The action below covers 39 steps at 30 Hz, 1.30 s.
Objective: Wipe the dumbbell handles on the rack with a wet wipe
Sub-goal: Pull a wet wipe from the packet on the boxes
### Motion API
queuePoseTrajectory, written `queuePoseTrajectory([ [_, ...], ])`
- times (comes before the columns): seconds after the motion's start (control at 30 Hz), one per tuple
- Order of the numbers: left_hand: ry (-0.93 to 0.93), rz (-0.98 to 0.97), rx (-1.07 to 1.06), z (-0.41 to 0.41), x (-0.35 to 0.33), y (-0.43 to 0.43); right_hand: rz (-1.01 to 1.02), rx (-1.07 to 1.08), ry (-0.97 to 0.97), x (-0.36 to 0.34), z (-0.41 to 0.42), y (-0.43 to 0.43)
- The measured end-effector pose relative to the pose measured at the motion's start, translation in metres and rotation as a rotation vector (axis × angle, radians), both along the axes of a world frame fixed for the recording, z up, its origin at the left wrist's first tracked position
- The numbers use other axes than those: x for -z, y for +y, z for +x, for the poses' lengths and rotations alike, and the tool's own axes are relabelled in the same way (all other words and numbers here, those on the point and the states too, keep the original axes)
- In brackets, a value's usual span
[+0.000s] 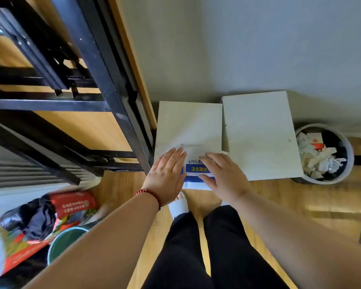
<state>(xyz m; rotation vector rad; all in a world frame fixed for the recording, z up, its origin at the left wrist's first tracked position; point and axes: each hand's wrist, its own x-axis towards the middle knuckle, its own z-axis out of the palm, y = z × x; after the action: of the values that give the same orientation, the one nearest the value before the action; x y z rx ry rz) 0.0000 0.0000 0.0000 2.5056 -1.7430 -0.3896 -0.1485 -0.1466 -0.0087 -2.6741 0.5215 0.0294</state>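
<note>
A white and blue pack of wet wipes (pixel 196 163) lies at the near edge of a pale grey box (pixel 188 124). My left hand (pixel 167 174), a red bead bracelet on its wrist, rests flat on the pack's left end with straight fingers. My right hand (pixel 223 174) lies over the pack's right side, its fingers on the top and its thumb at the blue front edge. A black metal rack (pixel 75 84) fills the upper left. No dumbbells can be made out on it.
A second pale grey box (pixel 261 134) stands beside the first, against the grey wall. A round bin (pixel 325 155) full of crumpled paper is at the right. Bags (pixel 50 215) and a green bucket (pixel 65 240) sit on the wooden floor at lower left.
</note>
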Motion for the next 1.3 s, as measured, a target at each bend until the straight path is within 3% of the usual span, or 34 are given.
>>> queuePoseTrajectory([
  [0.27, 0.184, 0.135, -0.031, -0.006, 0.02, 0.004, -0.025, 0.05, 0.018, 0.014, 0.0, 0.005],
  [0.67, 0.274, 0.182, -0.061, -0.002, 0.027, 0.001, 0.034, 0.1, 0.009, 0.011, 0.007, 0.008],
  [0.83, 0.311, 0.174, -0.06, 0.001, 0.021, 0.002, 0.191, 0.319, 0.019, 0.0, 0.023, 0.003],
  [0.97, 0.16, 0.075, 0.085, 0.003, 0.017, 0.006, 0.199, 0.574, -0.06, -0.005, 0.036, -0.001],
  [1.07, 0.202, 0.219, 0.1, 0.009, 0.016, 0.001, 0.243, 0.792, -0.08, -0.014, 0.034, 0.003],
  [1.3, 0.222, 0.294, 0.137, 0.018, 0.022, -0.008, 0.287, 0.748, 0.035, -0.008, 0.014, 0.035],
])
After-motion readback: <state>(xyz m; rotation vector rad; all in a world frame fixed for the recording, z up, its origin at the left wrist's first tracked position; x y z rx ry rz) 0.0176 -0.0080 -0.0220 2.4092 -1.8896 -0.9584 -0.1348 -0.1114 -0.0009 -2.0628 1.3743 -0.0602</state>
